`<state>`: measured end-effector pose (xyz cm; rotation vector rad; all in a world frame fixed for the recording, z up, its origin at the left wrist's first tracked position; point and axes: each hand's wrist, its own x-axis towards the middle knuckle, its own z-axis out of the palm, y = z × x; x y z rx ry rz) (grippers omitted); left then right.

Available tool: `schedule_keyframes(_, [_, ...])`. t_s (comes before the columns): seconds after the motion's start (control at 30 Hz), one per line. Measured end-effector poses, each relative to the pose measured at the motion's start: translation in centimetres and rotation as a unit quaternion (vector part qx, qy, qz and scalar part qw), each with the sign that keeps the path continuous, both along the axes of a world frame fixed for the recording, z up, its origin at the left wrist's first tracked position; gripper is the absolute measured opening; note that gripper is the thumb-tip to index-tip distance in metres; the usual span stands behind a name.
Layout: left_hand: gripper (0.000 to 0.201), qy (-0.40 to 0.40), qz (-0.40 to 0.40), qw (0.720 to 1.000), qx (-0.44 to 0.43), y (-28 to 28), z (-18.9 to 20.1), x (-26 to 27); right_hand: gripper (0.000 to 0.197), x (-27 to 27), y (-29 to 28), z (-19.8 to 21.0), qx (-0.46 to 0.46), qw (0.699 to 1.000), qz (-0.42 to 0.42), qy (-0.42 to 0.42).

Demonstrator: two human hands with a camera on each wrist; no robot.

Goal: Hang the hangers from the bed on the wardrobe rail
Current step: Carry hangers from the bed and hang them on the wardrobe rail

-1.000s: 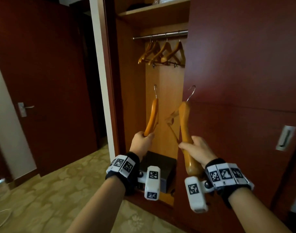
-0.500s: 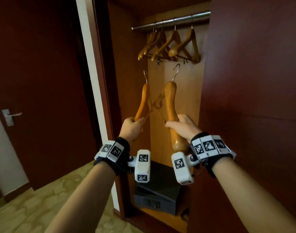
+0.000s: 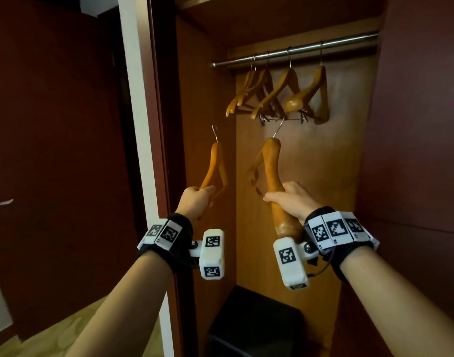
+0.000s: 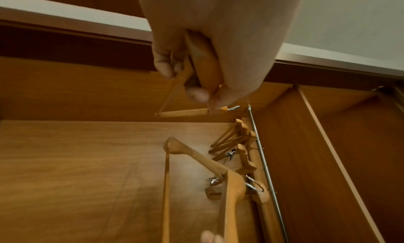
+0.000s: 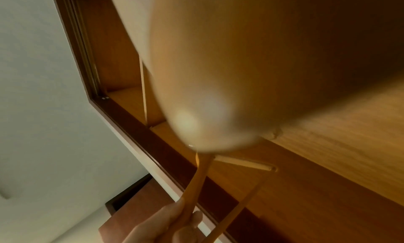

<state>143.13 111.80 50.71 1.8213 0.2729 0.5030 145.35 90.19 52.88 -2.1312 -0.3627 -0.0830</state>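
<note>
Raised nearer the rail (image 3: 295, 50), each hand (image 3: 196, 200) (image 3: 291, 199) grips a hanger (image 3: 215, 166) (image 3: 272, 171) upright

hotel-style bedroom | wardrobe rail (image 3: 295, 51) – hung hangers (image 3: 277, 95) – safe (image 3: 254, 323)

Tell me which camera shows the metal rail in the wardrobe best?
The head view: the rail runs across the wardrobe with hangers hooked on it. The left wrist view shows it from below, steeply slanted. The right wrist view doesn't show it.

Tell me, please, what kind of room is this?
Probably a hotel bedroom, at the open wardrobe: a metal rail carrying matching wooden hangers, a small black safe-like box on the wardrobe floor, and a dark door with a lever handle.
</note>
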Motion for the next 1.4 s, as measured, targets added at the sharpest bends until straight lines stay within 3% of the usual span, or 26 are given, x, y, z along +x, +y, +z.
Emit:
schedule_keyframes(0.2, [0.021,0.017,-0.039,0.999,-0.007,3.3,0.3,5.8,0.027,2.2,1.9,0.7,0.004,0.993,-0.114,0.005])
schedule_keyframes(0.43, [0.027,0.002,-0.116,0.993,-0.001,5.5,0.6,10.9,0.031,2.7,1.1,0.6,-0.010,0.971,-0.238,-0.007])
schedule_keyframes(0.6, [0.023,-0.014,-0.154,0.988,-0.013,6.4,1.5,13.0,0.040,2.7,0.2,2.7,-0.029,0.954,-0.298,-0.014])
schedule_keyframes(0.9, [0.022,-0.033,-0.138,0.990,-0.027,8.0,5.1,17.7,0.050,5.7,-1.0,11.1,-0.066,0.933,-0.351,-0.037])
schedule_keyframes(1.1, [0.036,-0.049,-0.123,0.991,-0.014,8.3,8.1,21.3,0.037,9.5,-2.3,15.3,-0.081,0.926,-0.365,-0.054])
schedule_keyframes(1.27, [0.025,-0.060,-0.111,0.992,-0.011,7.4,9.7,24.1,0.031,13.8,-3.3,18.4,-0.086,0.922,-0.370,-0.070])
schedule_keyframes(1.4, [0.029,-0.074,-0.102,0.992,-0.011,6.6,10.7,26.3,0.035,17.5,-4.5,20.8,-0.093,0.919,-0.374,-0.089])
